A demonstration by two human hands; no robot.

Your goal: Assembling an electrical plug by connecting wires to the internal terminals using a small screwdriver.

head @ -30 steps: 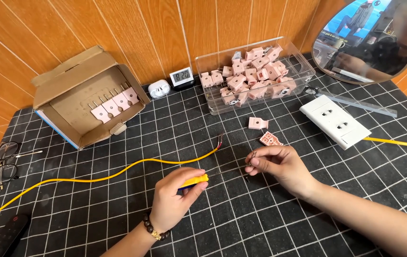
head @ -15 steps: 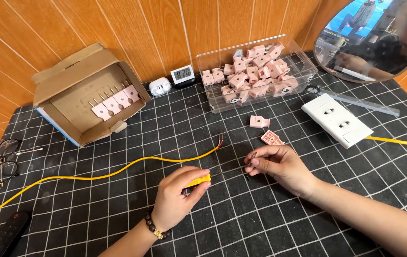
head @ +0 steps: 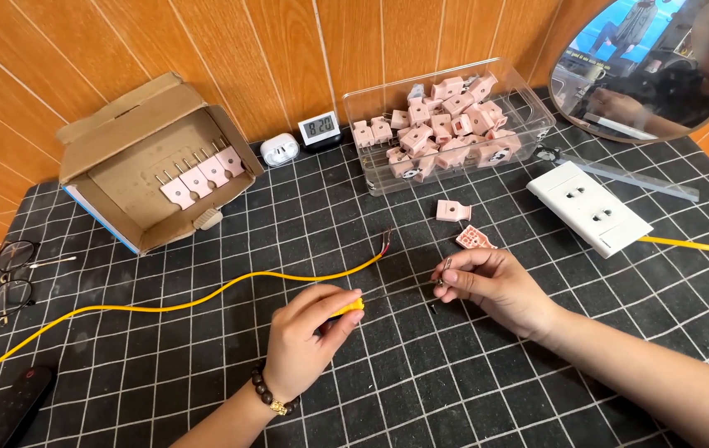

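Observation:
My left hand grips a screwdriver by its yellow handle. Its thin shaft points right, toward my right hand. My right hand pinches a small metal part at its fingertips, just above the black grid mat. A yellow cable runs across the mat from the left. Its stripped end lies just above and between my hands. Two pink plug pieces lie on the mat beyond my right hand.
A clear box of pink plugs stands at the back. An open cardboard box holding several plugs is at the back left. A white socket strip, ruler, round mirror, small clock, glasses and remote surround the mat.
Both hands have stayed almost in place; the view has shifted only slightly.

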